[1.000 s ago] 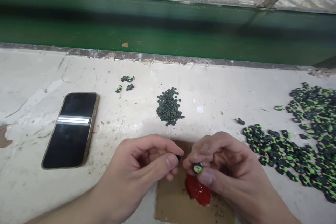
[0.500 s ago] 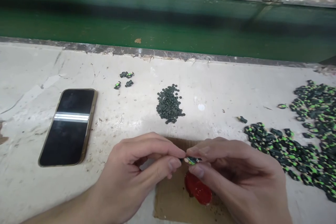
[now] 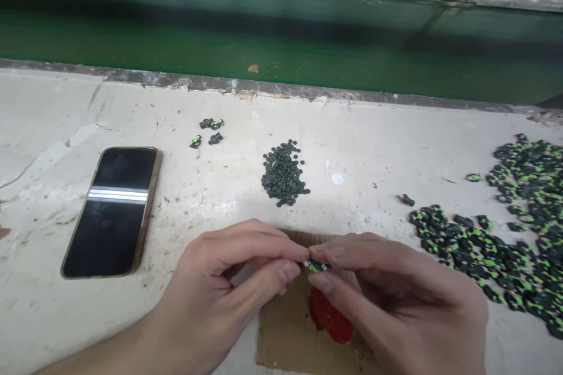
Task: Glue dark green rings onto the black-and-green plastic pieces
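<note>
Above a piece of brown cardboard (image 3: 281,340), my two hands meet fingertip to fingertip. My right hand (image 3: 391,299) pinches a small dark green and bright green painted plastic piece (image 3: 316,266) between thumb and fingers. My left hand (image 3: 241,287) is closed in a pinch at the left end of that piece; whatever lies between its fingertips is mostly hidden, only a dark speck showing. Under the right thumb, a red, glossy round patch or lid (image 3: 329,316) lies on the cardboard. Beyond the hands is a pile of small dark green discs (image 3: 284,174).
Many similar painted pieces (image 3: 488,252) are heaped at the right. Several more (image 3: 215,138) lie at the back left. A phone (image 3: 112,211) rests on the white worktable (image 3: 211,187) at left. Behind the table edge runs a green conveyor belt (image 3: 281,41).
My right hand has brought the painted piece slightly left, closer against the left fingertips. A brown spot on the green belt has moved right. The piles look the same.
</note>
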`<state>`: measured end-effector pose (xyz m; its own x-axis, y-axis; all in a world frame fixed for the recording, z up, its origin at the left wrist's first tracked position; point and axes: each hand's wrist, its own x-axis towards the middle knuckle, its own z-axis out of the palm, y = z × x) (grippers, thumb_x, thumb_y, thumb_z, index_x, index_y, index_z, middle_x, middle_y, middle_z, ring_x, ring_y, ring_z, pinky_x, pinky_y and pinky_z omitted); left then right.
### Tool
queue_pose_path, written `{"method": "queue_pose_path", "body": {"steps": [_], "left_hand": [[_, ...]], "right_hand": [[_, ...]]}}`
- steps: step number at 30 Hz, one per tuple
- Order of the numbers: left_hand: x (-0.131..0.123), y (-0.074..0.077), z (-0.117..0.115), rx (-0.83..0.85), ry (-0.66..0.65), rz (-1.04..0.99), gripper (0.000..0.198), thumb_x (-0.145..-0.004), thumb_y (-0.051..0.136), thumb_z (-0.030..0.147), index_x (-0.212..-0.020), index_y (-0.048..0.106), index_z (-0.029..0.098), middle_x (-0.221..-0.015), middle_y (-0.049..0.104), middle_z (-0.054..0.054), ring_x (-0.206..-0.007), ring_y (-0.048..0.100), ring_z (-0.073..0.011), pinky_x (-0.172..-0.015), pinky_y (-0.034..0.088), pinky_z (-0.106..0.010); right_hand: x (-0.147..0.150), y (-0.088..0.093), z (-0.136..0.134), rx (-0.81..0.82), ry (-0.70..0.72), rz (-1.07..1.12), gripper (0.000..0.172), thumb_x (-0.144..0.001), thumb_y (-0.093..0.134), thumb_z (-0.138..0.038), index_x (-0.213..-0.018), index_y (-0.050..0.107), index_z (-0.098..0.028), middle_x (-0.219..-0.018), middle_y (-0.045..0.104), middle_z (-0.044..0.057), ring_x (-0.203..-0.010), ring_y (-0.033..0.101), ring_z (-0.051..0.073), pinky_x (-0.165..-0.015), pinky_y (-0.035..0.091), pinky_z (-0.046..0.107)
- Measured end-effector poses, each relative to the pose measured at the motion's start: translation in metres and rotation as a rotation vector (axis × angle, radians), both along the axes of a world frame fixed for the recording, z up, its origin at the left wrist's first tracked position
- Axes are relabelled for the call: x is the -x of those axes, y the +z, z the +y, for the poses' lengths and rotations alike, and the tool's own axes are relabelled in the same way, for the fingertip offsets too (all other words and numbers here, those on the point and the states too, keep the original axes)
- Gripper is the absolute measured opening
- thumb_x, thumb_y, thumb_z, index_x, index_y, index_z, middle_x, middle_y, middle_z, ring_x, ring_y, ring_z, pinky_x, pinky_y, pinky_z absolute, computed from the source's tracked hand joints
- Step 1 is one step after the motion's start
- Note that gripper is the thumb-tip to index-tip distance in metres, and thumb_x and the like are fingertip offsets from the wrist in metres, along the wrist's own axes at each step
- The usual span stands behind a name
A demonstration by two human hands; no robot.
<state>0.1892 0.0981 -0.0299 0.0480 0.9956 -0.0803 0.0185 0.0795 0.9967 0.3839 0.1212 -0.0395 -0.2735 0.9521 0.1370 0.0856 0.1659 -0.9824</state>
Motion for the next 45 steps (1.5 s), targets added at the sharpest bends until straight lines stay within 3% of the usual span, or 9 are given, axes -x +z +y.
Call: {"method": "queue_pose_path", "body": {"steps": [3, 7, 11, 17, 23, 28, 35, 40, 45], "left_hand": [[-0.001, 0.002, 0.001, -0.011, -0.007, -0.006, 0.044, -0.084, 0.074, 0.001, -0.097, 0.086, 0.041, -0.086, 0.079, 0.008, -0.076, 0.074, -0.0051, -0.070, 0.057, -0.003], [-0.004, 0.003, 0.002, 0.019, 0.043, 0.010, 0.028, -0.081, 0.075, 0.003, -0.084, 0.086, 0.029, -0.080, 0.078, 0.004, -0.069, 0.073, -0.0071, -0.064, 0.057, -0.005], [-0.006, 0.001, 0.001, 0.059, 0.077, 0.082, 0.002, -0.083, 0.082, 0.022, -0.084, 0.083, 0.022, -0.078, 0.076, -0.004, -0.070, 0.073, -0.0164, -0.060, 0.062, -0.019], [-0.005, -0.006, -0.003, 0.079, 0.095, 0.156, 0.026, -0.085, 0.083, 0.044, -0.095, 0.084, 0.021, -0.080, 0.075, -0.008, -0.079, 0.073, -0.0221, -0.065, 0.063, -0.027], [-0.002, -0.004, 0.000, 0.073, 0.053, 0.063, 0.008, -0.086, 0.082, 0.022, -0.092, 0.086, 0.024, -0.080, 0.078, -0.004, -0.070, 0.074, -0.0150, -0.061, 0.062, -0.017], [0.000, -0.002, 0.003, 0.030, -0.019, 0.000, 0.038, -0.086, 0.072, 0.003, -0.094, 0.087, 0.036, -0.082, 0.079, 0.005, -0.071, 0.073, -0.0059, -0.065, 0.057, -0.003], [0.000, -0.001, 0.003, 0.007, -0.022, 0.032, 0.037, -0.085, 0.073, 0.004, -0.091, 0.088, 0.037, -0.081, 0.079, 0.004, -0.070, 0.072, -0.0065, -0.065, 0.057, -0.004], [0.001, -0.003, 0.002, -0.002, -0.035, 0.045, 0.035, -0.085, 0.074, 0.005, -0.091, 0.088, 0.037, -0.083, 0.080, 0.004, -0.074, 0.074, -0.0066, -0.069, 0.057, -0.004], [0.001, -0.001, 0.002, 0.120, 0.029, 0.002, 0.018, -0.081, 0.080, 0.012, -0.085, 0.086, 0.029, -0.072, 0.078, 0.002, -0.062, 0.071, -0.0079, -0.060, 0.056, -0.007]], "right_hand": [[0.002, -0.001, 0.001, -0.013, 0.000, 0.004, 0.044, -0.079, 0.079, 0.002, -0.102, 0.082, -0.036, -0.095, 0.083, -0.009, -0.081, 0.080, 0.008, -0.076, 0.064, 0.009], [0.003, -0.002, 0.000, -0.034, 0.004, -0.008, 0.045, -0.079, 0.080, 0.002, -0.103, 0.082, -0.036, -0.096, 0.083, -0.011, -0.084, 0.079, 0.006, -0.080, 0.063, 0.008], [0.004, 0.000, -0.004, -0.021, -0.004, -0.005, 0.049, -0.080, 0.080, 0.002, -0.106, 0.081, -0.040, -0.097, 0.082, -0.013, -0.085, 0.078, 0.006, -0.079, 0.063, 0.008], [0.005, -0.002, -0.008, -0.042, -0.053, -0.047, 0.042, -0.082, 0.079, -0.002, -0.106, 0.079, -0.037, -0.098, 0.082, -0.011, -0.083, 0.078, 0.006, -0.076, 0.062, 0.008], [0.004, -0.002, -0.007, -0.070, -0.054, -0.044, 0.036, -0.084, 0.077, -0.001, -0.107, 0.074, -0.030, -0.097, 0.081, -0.010, -0.077, 0.077, 0.004, -0.079, 0.062, 0.005], [0.003, -0.001, -0.007, -0.133, -0.072, -0.097, 0.033, -0.085, 0.076, -0.001, -0.104, 0.071, -0.028, -0.094, 0.081, -0.011, -0.076, 0.077, 0.002, -0.081, 0.060, 0.003], [0.003, -0.002, -0.010, -0.185, -0.103, -0.154, 0.030, -0.084, 0.076, -0.002, -0.101, 0.071, -0.027, -0.091, 0.080, -0.008, -0.077, 0.077, 0.005, -0.079, 0.062, 0.007], [0.004, -0.002, -0.012, -0.197, -0.125, -0.167, 0.028, -0.085, 0.077, -0.006, -0.100, 0.073, -0.028, -0.088, 0.080, -0.006, -0.073, 0.076, 0.008, -0.062, 0.060, 0.011], [0.009, -0.005, -0.016, -0.101, -0.167, -0.123, 0.023, -0.088, 0.078, -0.014, -0.098, 0.073, -0.034, -0.084, 0.080, -0.004, -0.068, 0.076, 0.015, -0.039, 0.046, 0.021]]}}
